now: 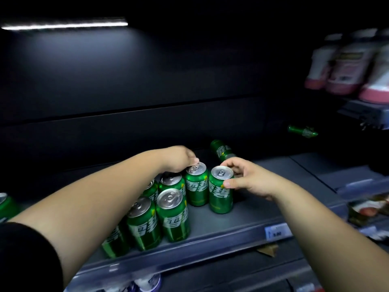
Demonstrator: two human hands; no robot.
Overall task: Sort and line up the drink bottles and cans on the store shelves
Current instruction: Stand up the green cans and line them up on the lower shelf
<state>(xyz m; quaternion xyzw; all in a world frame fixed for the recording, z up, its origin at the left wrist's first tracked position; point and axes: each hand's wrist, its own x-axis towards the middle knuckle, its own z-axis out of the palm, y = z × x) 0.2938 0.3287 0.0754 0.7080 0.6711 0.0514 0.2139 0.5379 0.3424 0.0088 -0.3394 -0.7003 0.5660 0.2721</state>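
Several green soda cans stand in a cluster on the grey shelf (263, 186). My right hand (248, 180) grips the top of an upright green can (220, 194) at the right of the cluster, thumb in front and fingers behind. My left hand (179, 158) rests on the rim of the neighbouring rear can (196, 186), fingers curled over its far side. Two front cans (173, 216) (143, 224) stand near the shelf lip. One more green can (221, 150) lies on its side behind my right hand.
A green bottle (303, 131) lies on its side at the back right. Pink-and-white bottles (347, 64) stand on a higher shelf at the right. A price tag (277, 231) sits on the shelf lip. Another green can (6, 205) shows at the left edge.
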